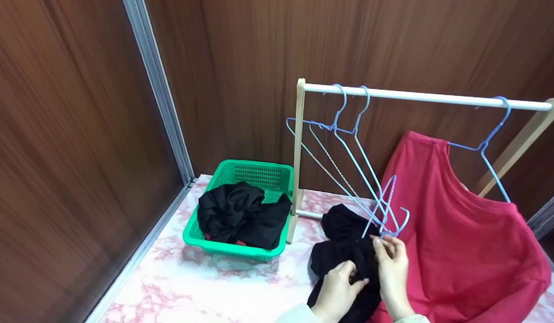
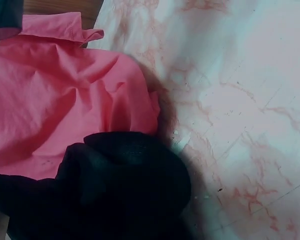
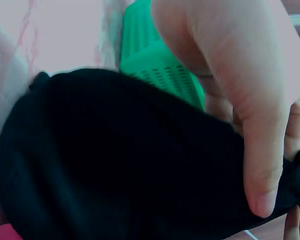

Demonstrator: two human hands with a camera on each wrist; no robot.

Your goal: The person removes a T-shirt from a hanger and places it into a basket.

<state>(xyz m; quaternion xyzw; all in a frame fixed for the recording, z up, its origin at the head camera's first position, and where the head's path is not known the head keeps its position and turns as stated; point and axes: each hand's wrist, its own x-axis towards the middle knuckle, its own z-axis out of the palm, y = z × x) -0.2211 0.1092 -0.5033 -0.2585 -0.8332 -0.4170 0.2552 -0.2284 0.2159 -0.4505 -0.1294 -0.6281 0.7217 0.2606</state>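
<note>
A black garment [image 1: 342,226] lies bunched on the marbled tabletop below the rack. My left hand [image 1: 337,289] pinches its fabric in the head view. Just to the right, my right hand [image 1: 392,264] grips the upper edge of the same garment, near the blue hook of a wire hanger [image 1: 407,217]. In the right wrist view, thumb and fingers of the right hand [image 3: 262,125] hold the dark cloth [image 3: 105,150]. The left wrist view shows the black cloth [image 2: 130,185] in front of a red garment [image 2: 65,100]; the left hand is mostly outside it.
A clothes rack with a white bar [image 1: 420,95] carries blue wire hangers [image 1: 342,116] at left and a red garment [image 1: 474,242] on a hanger at right. A green basket [image 1: 241,248] with black clothing [image 1: 232,211] stands left of the rack. Brown panels rise behind.
</note>
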